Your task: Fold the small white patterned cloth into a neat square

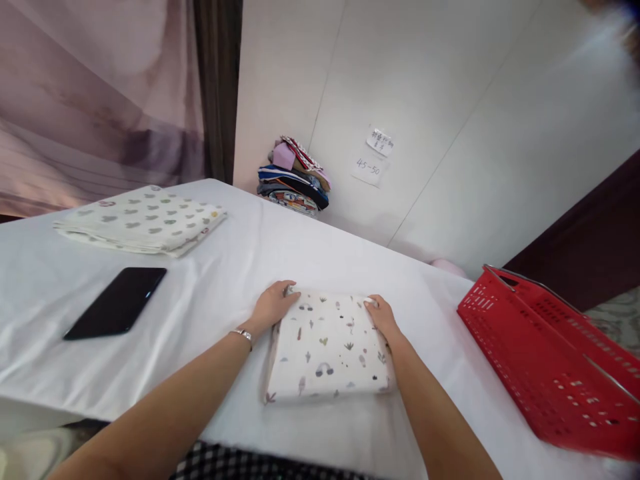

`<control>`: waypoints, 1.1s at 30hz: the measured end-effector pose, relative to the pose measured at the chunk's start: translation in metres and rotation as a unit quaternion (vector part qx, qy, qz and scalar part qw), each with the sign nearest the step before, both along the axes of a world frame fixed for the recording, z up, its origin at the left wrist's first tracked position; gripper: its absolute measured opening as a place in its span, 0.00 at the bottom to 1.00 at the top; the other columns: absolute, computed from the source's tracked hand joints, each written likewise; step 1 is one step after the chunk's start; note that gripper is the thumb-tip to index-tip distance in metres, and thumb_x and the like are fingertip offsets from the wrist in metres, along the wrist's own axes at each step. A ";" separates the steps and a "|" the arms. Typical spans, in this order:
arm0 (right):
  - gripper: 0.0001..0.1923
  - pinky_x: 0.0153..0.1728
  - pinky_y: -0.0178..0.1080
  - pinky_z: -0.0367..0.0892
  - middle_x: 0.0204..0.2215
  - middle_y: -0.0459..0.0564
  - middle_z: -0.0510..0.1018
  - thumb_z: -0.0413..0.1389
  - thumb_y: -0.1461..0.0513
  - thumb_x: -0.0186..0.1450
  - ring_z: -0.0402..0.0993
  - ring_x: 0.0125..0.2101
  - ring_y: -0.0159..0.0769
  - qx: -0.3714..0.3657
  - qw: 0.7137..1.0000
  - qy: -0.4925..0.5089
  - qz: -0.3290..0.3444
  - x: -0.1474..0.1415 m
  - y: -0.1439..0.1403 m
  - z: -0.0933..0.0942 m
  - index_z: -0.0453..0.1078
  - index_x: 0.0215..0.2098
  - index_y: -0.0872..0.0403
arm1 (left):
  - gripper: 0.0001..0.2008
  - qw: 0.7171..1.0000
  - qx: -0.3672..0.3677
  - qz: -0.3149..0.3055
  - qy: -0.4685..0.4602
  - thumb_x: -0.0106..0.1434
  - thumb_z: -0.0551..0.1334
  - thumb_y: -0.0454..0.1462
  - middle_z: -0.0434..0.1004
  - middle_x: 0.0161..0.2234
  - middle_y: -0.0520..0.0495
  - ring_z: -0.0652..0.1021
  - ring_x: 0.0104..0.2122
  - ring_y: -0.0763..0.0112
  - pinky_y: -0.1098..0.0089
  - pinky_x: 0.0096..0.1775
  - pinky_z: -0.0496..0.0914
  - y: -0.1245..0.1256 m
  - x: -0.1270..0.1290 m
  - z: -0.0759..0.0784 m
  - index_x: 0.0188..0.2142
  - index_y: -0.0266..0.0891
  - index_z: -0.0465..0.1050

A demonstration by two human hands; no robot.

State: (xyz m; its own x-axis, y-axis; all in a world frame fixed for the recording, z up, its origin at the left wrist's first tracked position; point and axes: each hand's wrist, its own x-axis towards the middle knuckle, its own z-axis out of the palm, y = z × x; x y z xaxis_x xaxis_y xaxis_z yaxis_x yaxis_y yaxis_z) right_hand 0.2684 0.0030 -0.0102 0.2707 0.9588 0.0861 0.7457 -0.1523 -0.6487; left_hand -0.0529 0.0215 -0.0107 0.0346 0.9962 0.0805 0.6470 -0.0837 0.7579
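Observation:
A folded white cloth (330, 347) printed with small cacti and rainbows lies flat on the table in front of me. My left hand (274, 305), with a bracelet at the wrist, grips its far left corner, thumb on top and the other fingers around the edge. At the far right corner, my right hand (384, 317) holds the cloth the same way. Parts of the fingers on both hands are hidden by the cloth and by the hands themselves.
White fabric covers the table (235, 260). To the left lie a black phone (117, 303) and another folded cloth (145, 220) with grey-green prints. A red plastic basket (545, 360) stands at the right. Folded clothes (295, 177) are stacked by the wall, near paper notes (370, 170).

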 end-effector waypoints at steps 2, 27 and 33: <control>0.15 0.36 0.39 0.66 0.30 0.46 0.77 0.51 0.54 0.55 0.72 0.32 0.38 0.002 1.000 0.009 0.009 0.001 0.001 0.001 0.71 0.37 0.52 | 0.19 1.000 0.010 -0.017 -0.013 0.57 0.57 0.46 0.75 0.42 0.50 0.75 0.38 0.66 0.68 0.44 0.67 0.002 -0.002 -0.001 0.47 0.46 0.71; 0.09 0.51 0.41 0.57 0.43 0.48 0.76 0.52 0.60 0.62 0.70 0.44 0.37 0.018 0.964 -0.103 0.245 -0.065 0.019 0.021 0.70 0.39 0.51 | 0.20 0.994 -0.017 -0.034 -0.100 0.54 0.59 0.49 0.75 0.41 0.50 0.74 0.35 0.66 0.68 0.42 0.68 0.004 -0.008 0.004 0.45 0.46 0.73; 0.08 0.38 0.35 0.62 0.32 0.46 0.77 0.49 0.60 0.64 0.71 0.35 0.35 0.015 0.978 -0.108 0.179 -0.074 0.019 0.012 0.69 0.35 0.51 | 0.12 0.995 -0.024 -0.031 -0.094 0.54 0.59 0.45 0.76 0.35 0.51 0.75 0.34 0.65 0.69 0.40 0.68 0.009 -0.008 0.001 0.35 0.44 0.75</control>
State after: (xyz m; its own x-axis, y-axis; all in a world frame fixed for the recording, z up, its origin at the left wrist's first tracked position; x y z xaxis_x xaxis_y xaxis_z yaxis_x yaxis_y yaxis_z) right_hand 0.1942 0.0225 0.0023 -0.1100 0.9849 0.1335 0.8676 0.1607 -0.4706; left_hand -0.0614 0.0306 -0.0094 0.0852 0.9954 0.0442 0.4879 -0.0804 0.8692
